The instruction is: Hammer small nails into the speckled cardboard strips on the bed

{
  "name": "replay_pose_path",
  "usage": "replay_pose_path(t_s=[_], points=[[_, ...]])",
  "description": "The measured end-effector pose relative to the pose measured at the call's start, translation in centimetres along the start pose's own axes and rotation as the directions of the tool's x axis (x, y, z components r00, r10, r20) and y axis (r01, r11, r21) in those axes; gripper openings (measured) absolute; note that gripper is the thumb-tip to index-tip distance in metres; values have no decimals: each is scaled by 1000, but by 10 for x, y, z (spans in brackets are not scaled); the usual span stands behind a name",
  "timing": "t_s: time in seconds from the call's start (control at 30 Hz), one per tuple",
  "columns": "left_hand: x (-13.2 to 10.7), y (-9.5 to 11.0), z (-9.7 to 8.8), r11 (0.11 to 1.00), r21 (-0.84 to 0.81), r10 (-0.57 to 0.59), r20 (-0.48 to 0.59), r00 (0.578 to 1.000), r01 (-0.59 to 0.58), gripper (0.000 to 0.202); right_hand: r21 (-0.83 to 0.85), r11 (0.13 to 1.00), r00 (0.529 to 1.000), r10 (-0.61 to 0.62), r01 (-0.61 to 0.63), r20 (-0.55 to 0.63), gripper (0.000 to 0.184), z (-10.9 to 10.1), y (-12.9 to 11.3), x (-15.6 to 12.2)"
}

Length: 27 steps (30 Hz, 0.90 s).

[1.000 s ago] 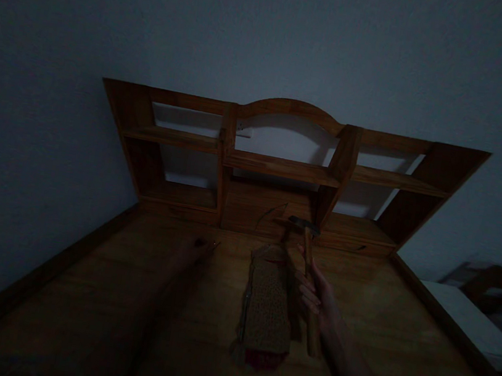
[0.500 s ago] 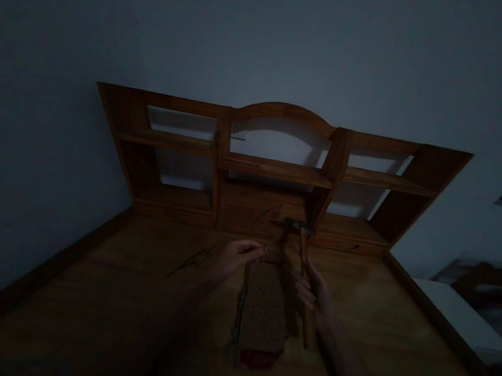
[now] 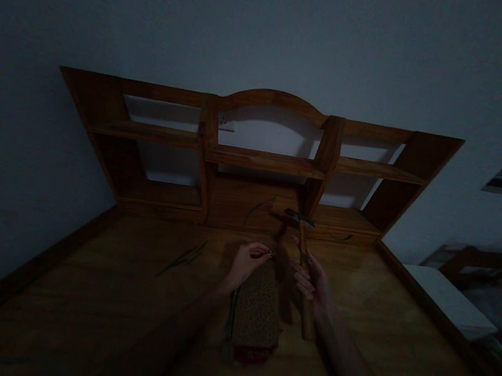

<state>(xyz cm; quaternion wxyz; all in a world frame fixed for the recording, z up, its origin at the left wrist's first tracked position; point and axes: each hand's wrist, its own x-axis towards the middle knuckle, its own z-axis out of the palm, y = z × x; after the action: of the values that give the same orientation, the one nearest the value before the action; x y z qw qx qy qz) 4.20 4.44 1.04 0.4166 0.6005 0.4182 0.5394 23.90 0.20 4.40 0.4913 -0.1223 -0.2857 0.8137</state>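
Note:
The scene is very dim. My right hand [image 3: 312,284] grips the wooden handle of a small hammer [image 3: 305,251], whose metal head is raised toward the shelf unit. My left hand [image 3: 247,262] is closed in a pinch over the far end of a brown woven strip [image 3: 256,313] lying on the wooden surface [image 3: 122,307]. Something tiny sits between its fingertips; I cannot make out what. The strip has a reddish near end.
A wooden shelf unit [image 3: 255,160] with an arched top stands against the pale wall. A thin pointed tool [image 3: 182,257] lies on the surface to the left. Raised wooden rails border both sides. Beyond the right rail are a white slab [image 3: 445,299] and dark furniture.
My left hand came from the left side of the surface to the strip's far end and pinched shut there. The hammer stayed raised in my right hand. The camera shifted slightly.

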Motion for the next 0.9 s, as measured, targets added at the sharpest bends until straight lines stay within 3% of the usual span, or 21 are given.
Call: replay_pose_path(t_s=[0.2,0.53,0.77,0.9], points=[[-2,-3,-3,998,61,-17,-60,998,21,18,15,1000,1000,14,-14,4,40,0,-2,1],[0,-15,-2,996,79,-38,-34,999,40,18,-6,1000,1000,12,-12,-18,37,2,0,0],[-2,-16,-1,993,115,-17,13,1000,15,17,-146,988,997,35,-44,-68,28,-8,-1,4],[-3,-17,1,990,139,19,20,1000,-22,19,-302,950,989,42,-84,-143,26,-1,-3,4]])
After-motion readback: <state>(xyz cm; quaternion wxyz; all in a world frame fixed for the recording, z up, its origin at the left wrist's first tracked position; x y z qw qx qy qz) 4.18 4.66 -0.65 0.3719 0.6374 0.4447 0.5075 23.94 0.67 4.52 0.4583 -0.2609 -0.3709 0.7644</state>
